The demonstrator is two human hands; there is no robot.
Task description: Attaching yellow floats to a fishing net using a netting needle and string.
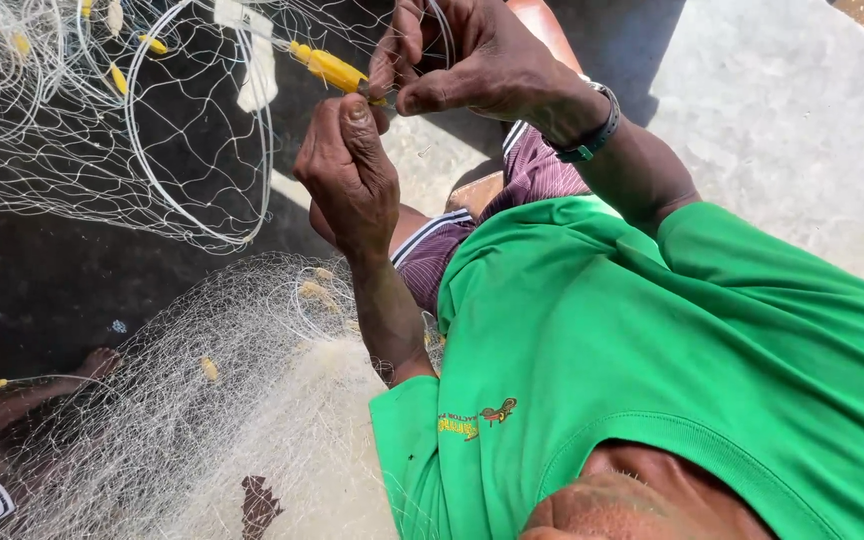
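My right hand (472,60), with a dark band on its wrist, pinches the near end of a yellow netting needle (327,68) between fingertips and thumb. Just below it, my left hand (347,175) is closed on the thin white mesh of the fishing net (102,150), its thumb pressed up close under the needle. Both hands meet in front of my knees, above my green shirt (652,340). Exactly which strands the left fingers grip is hidden.
A thick white line loops in a ring (252,150) through the stretched net, with small yellow floats (117,78) on it. A heap of net (202,420) lies at lower left over a bare foot (100,360). Pale concrete (792,110) lies to the right.
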